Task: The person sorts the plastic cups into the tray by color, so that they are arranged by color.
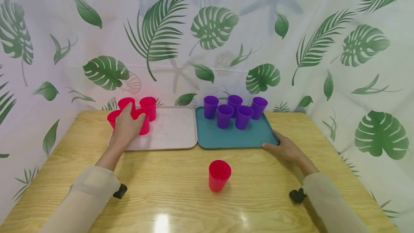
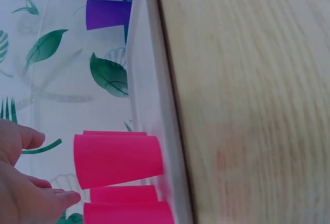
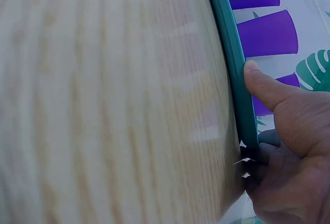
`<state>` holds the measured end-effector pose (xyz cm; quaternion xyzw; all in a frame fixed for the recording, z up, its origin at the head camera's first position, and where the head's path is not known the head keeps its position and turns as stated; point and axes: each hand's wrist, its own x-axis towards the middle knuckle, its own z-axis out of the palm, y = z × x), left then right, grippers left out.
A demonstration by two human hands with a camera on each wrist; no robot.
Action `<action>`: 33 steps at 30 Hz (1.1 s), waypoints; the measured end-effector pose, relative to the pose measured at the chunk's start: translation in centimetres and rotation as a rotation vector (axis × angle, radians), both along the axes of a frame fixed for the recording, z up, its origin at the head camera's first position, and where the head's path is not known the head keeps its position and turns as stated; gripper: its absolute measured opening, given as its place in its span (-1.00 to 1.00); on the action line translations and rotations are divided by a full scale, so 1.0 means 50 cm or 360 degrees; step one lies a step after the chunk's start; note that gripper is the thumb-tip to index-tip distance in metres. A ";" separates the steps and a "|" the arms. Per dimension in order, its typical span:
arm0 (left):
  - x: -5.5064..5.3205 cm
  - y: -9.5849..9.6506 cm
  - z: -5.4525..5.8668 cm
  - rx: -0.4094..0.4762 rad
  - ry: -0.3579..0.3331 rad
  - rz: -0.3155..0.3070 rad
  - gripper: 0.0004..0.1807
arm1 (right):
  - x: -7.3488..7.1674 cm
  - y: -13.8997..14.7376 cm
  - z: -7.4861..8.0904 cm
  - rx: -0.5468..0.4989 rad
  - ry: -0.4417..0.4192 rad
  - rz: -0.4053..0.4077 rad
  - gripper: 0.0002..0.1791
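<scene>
My left hand (image 1: 127, 125) is over the pink-red cups at the left end of the white tray (image 1: 174, 127). In the left wrist view its thumb and fingers (image 2: 64, 199) are spread apart, beside the open end of a pink-red cup (image 2: 118, 159) and holding nothing. Part of that cup group is hidden behind the hand in the head view. At its front right corner, my right hand (image 1: 288, 150) grips the teal tray (image 1: 233, 139), thumb on the rim and fingers curled beneath. Several purple cups (image 1: 242, 118) stand upright on the teal tray.
Another pink-red cup (image 1: 220, 175) stands upright on the wooden table (image 1: 168, 182), in front of the trays. The two trays lie side by side, edges meeting. Behind them hangs a white leaf-patterned cloth (image 1: 181, 46), which also lines both sides.
</scene>
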<state>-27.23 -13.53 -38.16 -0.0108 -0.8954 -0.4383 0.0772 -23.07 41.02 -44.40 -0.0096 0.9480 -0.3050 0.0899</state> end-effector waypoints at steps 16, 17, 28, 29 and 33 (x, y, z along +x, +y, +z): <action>0.072 0.072 0.054 0.0109 0.0287 -0.0410 -0.21 | -0.003 0.007 -0.005 0.0001 -0.0009 -0.0005 0.11; 0.079 0.082 0.051 0.0126 0.0291 -0.0464 -0.21 | -0.004 0.007 -0.006 0.0003 -0.0012 -0.0003 0.11; 0.160 0.194 0.019 0.0288 0.0343 -0.1103 -0.25 | -0.002 0.004 -0.003 0.0025 0.0007 0.0011 0.11; 0.167 0.201 0.017 0.0298 0.0322 -0.1146 -0.25 | -0.003 0.004 -0.003 0.0023 0.0006 0.0012 0.11; 0.190 0.225 0.005 0.0324 0.0236 -0.1270 -0.25 | -0.003 0.003 -0.004 0.0014 0.0002 0.0010 0.10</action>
